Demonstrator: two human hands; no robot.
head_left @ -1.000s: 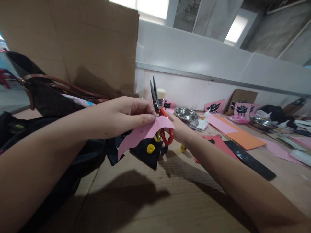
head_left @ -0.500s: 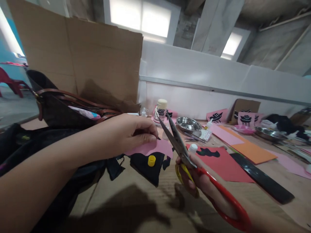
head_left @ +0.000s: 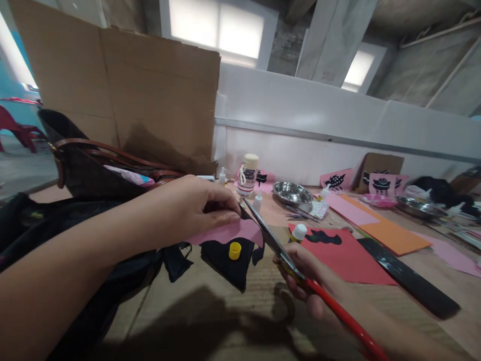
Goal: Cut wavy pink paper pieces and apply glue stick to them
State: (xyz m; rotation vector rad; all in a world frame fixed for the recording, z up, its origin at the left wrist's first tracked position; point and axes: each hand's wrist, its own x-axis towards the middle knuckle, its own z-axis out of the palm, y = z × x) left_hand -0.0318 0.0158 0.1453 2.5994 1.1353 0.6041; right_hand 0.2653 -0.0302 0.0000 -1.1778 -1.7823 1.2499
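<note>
My left hand [head_left: 203, 205] pinches a pink paper piece [head_left: 229, 233] with a wavy edge, and some black material shows beside its fingertips. Red-handled scissors [head_left: 276, 244] are gripped in my right hand [head_left: 308, 273]. Their blades point up and left, close beside the right end of the pink paper, and look nearly closed. Below the paper, a yellow cap [head_left: 235, 251] rests on black fabric [head_left: 225, 263] on the table. A white-capped glue bottle [head_left: 299, 232] stands behind my right hand, at the edge of a red sheet [head_left: 341, 258].
A dark bag [head_left: 90, 170] and black cloth lie at the left, before a cardboard panel [head_left: 150, 95]. Farther back are a jar [head_left: 248, 175] and a metal bowl [head_left: 292, 193]. A black strip [head_left: 408, 278] and orange paper [head_left: 391, 228] lie at the right.
The scissor blades have come together from wide apart, and the scissors have turned and dropped slightly. The pink paper has shifted a little left with my left hand.
</note>
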